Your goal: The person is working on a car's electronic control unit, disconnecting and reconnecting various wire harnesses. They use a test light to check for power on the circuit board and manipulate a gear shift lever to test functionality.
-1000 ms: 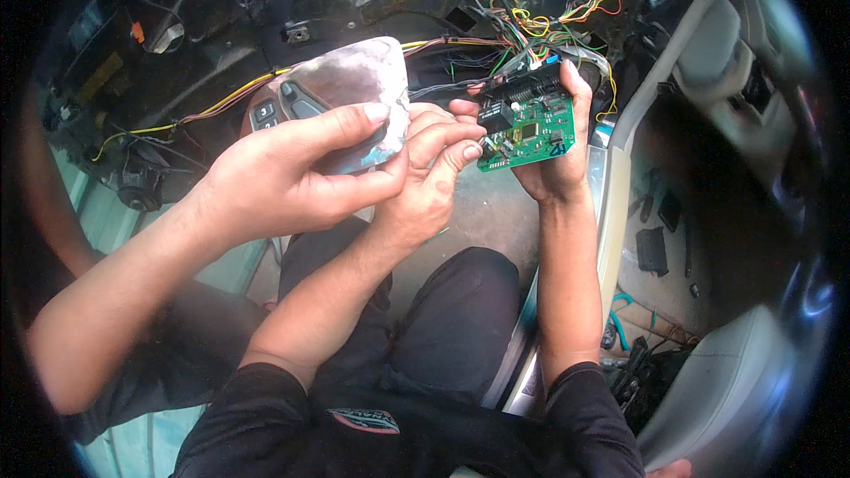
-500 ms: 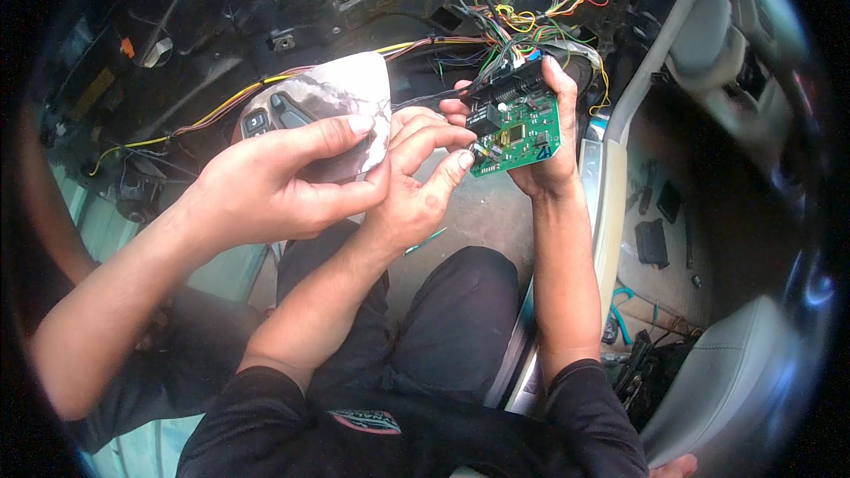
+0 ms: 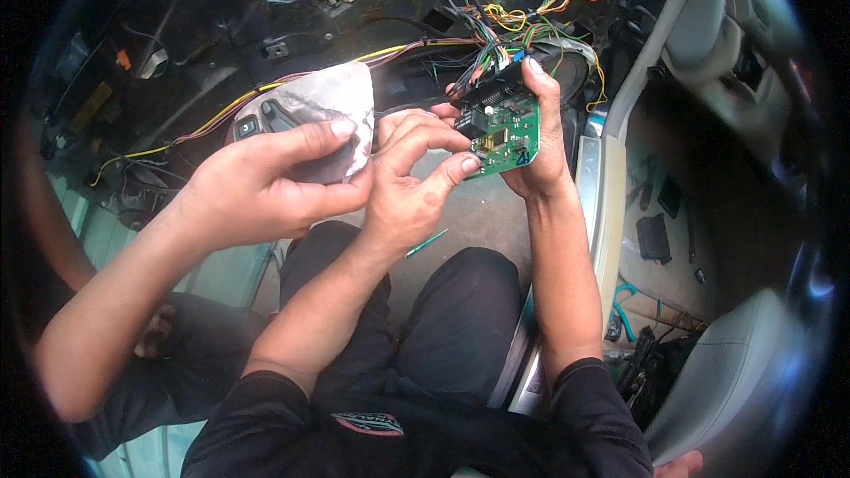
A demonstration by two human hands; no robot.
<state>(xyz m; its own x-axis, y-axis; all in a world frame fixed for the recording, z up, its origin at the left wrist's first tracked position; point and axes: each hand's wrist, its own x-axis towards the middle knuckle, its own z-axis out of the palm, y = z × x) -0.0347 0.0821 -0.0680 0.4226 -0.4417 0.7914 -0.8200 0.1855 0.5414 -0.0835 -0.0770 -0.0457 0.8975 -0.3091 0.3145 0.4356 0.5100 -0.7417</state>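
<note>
My right hand (image 3: 547, 128) grips a green circuit board (image 3: 509, 137) by its right edge, with a black connector and coloured wires (image 3: 496, 62) joined to the board's top. My left hand (image 3: 409, 190) pinches the board's left side, thumb near the black connector and a fingertip on the lower left corner. Another person's hand (image 3: 252, 190) reaches in from the left. It holds a crumpled grey-white cloth (image 3: 323, 106) that touches my left hand.
A stripped car floor with yellow and red wire bundles (image 3: 212, 119) lies ahead. A thin green tool (image 3: 427, 243) lies on the floor by my knee. The pale door sill (image 3: 595, 204), a mat with small tools (image 3: 655, 235) and a grey seat (image 3: 735, 381) are to the right.
The board and both my hands have risen a little in the picture. My left fingertip has slid down to the board's lower left corner. The other person's hand still holds the cloth.
</note>
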